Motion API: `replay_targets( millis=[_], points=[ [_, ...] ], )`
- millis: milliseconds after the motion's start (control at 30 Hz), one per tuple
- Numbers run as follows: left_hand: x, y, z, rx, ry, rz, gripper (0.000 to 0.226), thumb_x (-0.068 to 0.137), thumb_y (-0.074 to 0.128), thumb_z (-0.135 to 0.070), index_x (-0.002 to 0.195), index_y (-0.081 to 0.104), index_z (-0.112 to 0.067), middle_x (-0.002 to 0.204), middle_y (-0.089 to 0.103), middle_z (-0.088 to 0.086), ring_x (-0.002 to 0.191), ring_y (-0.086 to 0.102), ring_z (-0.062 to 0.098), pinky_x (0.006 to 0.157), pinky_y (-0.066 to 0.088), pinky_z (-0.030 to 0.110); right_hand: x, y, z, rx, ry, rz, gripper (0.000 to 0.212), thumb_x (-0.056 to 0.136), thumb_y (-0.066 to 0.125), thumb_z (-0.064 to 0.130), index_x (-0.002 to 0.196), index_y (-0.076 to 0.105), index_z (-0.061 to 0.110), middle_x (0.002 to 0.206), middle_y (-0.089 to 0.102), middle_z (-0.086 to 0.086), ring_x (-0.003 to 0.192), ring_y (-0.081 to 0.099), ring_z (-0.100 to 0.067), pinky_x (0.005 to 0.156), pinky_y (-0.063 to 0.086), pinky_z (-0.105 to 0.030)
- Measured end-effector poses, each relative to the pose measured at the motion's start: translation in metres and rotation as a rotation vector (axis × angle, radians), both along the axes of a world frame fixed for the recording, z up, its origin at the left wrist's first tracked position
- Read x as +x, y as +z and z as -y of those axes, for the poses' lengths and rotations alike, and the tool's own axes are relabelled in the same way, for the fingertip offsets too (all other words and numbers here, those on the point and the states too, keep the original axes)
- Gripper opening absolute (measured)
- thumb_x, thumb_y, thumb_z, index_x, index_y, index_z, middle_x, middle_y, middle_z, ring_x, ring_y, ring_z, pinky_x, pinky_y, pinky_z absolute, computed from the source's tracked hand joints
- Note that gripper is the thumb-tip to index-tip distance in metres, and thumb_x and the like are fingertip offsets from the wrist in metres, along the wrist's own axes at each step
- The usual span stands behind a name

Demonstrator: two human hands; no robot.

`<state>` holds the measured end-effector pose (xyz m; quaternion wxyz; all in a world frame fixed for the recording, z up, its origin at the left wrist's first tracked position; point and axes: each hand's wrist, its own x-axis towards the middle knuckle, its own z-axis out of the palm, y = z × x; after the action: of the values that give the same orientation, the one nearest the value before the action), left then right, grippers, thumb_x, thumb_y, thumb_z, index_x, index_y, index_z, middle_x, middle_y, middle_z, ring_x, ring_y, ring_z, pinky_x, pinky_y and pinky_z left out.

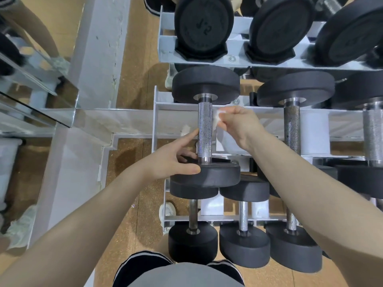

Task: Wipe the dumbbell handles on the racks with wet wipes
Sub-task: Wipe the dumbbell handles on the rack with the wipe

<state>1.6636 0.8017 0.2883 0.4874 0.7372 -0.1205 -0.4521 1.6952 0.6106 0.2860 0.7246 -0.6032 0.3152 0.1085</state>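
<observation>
Here, a grey rack [159,119] holds black dumbbells on three tiers, and the one being worked on, the dumbbell [205,129], lies on the middle tier at the rack's left end, its knurled handle [204,129] running between two round black heads. The right hand [240,125] pinches a small white wipe [217,118] between thumb and fingertips, just to the right of the handle's upper part; whether the wipe touches the metal cannot be told. The left hand [172,158] is spread, fingers straight: the forefinger tip reaches the handle's left side low down, and the thumb lies on the rim of the near head. To the right of this dumbbell, on the same tier, a second one [292,125] has a darker, dull handle, and a third [373,129] sits at the frame edge. The tier above carries three more [204,27], heads facing out. Below the dumbbell, the lowest tier holds smaller ones [193,235] with thin bars. Left of the rack stand a white pillar [99,59] and a mirror [31,83], above a cork-coloured floor [132,183].
</observation>
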Motion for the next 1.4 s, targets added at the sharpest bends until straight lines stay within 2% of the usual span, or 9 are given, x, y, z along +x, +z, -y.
replay_targets(
  millis=[133, 333, 600, 800, 967, 1067, 1167, 1300, 1400],
  points=[
    [-0.001, 0.000, -0.001, -0.013, 0.007, 0.016, 0.086, 0.080, 0.065, -0.014, 0.136, 0.012, -0.052, 0.113, 0.052, -0.019, 0.110, 0.053, 0.002, 0.089, 0.039, 0.013, -0.010, 0.002, -0.012, -0.126, 0.030, 0.055, 0.026, 0.085, 0.051, -0.011, 0.071, 0.052, 0.011, 0.071, 0.050, -0.004, 0.057, 0.053, -0.005, 0.056, 0.048, -0.012],
    [0.005, -0.005, -0.002, -0.012, -0.036, 0.055, 0.093, 0.069, 0.073, -0.035, 0.135, 0.009, -0.053, 0.127, 0.053, -0.006, 0.112, 0.054, 0.005, 0.099, 0.038, 0.023, -0.052, 0.019, -0.006, -0.464, 0.660, -0.029, 0.029, 0.077, 0.062, -0.010, 0.063, 0.059, 0.016, 0.066, 0.056, 0.000, 0.061, 0.051, -0.012, 0.065, 0.044, -0.021],
    [0.009, -0.010, -0.004, -0.027, -0.090, 0.102, 0.096, 0.071, 0.075, -0.034, 0.137, 0.007, -0.052, 0.150, 0.028, -0.008, 0.119, 0.049, 0.003, 0.106, 0.035, 0.027, -0.006, 0.003, -0.020, -0.692, 0.111, 0.243, 0.014, 0.086, 0.057, 0.007, 0.085, 0.061, 0.020, 0.086, 0.062, 0.003, 0.074, 0.057, -0.014, 0.075, 0.047, -0.024],
    [0.019, -0.014, -0.023, -0.048, -0.191, 0.075, 0.097, 0.066, 0.079, -0.037, 0.141, 0.017, -0.043, 0.131, 0.044, -0.018, 0.116, 0.046, -0.008, 0.106, 0.031, 0.021, -0.043, 0.002, -0.013, -0.949, 0.680, 0.618, 0.013, 0.080, 0.060, 0.003, 0.085, 0.072, 0.004, 0.088, 0.064, -0.006, 0.077, 0.054, -0.003, 0.073, 0.038, -0.002],
    [0.027, -0.017, -0.035, -0.044, -0.107, 0.099, 0.056, 0.080, 0.067, -0.026, 0.129, 0.042, -0.033, 0.121, 0.052, -0.019, 0.103, 0.056, -0.002, 0.100, 0.039, 0.021, -0.018, 0.029, -0.027, -1.345, 0.973, 0.638, 0.027, 0.070, 0.058, -0.013, 0.092, 0.067, 0.000, 0.093, 0.061, -0.018, 0.079, 0.059, -0.034, 0.069, 0.052, -0.036],
    [0.030, -0.020, -0.041, -0.049, -0.039, 0.107, 0.036, 0.088, 0.057, -0.028, 0.122, 0.047, -0.033, 0.121, 0.056, -0.013, 0.104, 0.055, -0.001, 0.094, 0.040, 0.014, 0.014, 0.027, -0.044, -1.651, 1.066, 0.833, 0.029, 0.053, 0.054, -0.017, 0.076, 0.062, -0.001, 0.076, 0.063, -0.016, 0.066, 0.057, -0.032, 0.053, 0.052, -0.035],
    [0.030, -0.024, -0.046, -0.048, -0.006, 0.095, 0.030, 0.091, 0.052, -0.035, 0.121, 0.049, -0.034, 0.119, 0.057, -0.016, 0.109, 0.055, 0.006, 0.100, 0.041, 0.026, 0.025, 0.021, -0.052, -1.854, 1.238, 0.700, 0.027, 0.044, 0.071, -0.009, 0.058, 0.055, 0.007, 0.050, 0.056, -0.009, 0.056, 0.056, -0.028, 0.048, 0.049, -0.029],
    [0.029, -0.027, -0.050, -0.054, 0.000, 0.082, 0.040, 0.078, 0.047, -0.048, 0.118, 0.049, -0.042, 0.117, 0.055, -0.025, 0.109, 0.055, 0.004, 0.104, 0.040, 0.035, 0.000, 0.024, -0.048, -1.714, 1.435, 0.683, 0.035, 0.040, 0.070, -0.011, 0.065, 0.057, 0.009, 0.050, 0.053, -0.002, 0.059, 0.054, -0.024, 0.064, 0.034, -0.024],
    [0.030, -0.022, -0.046, -0.076, 0.006, 0.093, 0.036, 0.077, 0.045, -0.047, 0.114, 0.047, -0.046, 0.117, 0.054, -0.025, 0.110, 0.054, 0.004, 0.105, 0.039, 0.035, -0.028, 0.033, -0.041, -1.250, 1.582, 0.323, 0.030, 0.073, 0.058, -0.009, 0.096, 0.065, 0.010, 0.079, 0.060, -0.003, 0.087, 0.056, -0.024, 0.074, 0.035, -0.022]
  ],
)
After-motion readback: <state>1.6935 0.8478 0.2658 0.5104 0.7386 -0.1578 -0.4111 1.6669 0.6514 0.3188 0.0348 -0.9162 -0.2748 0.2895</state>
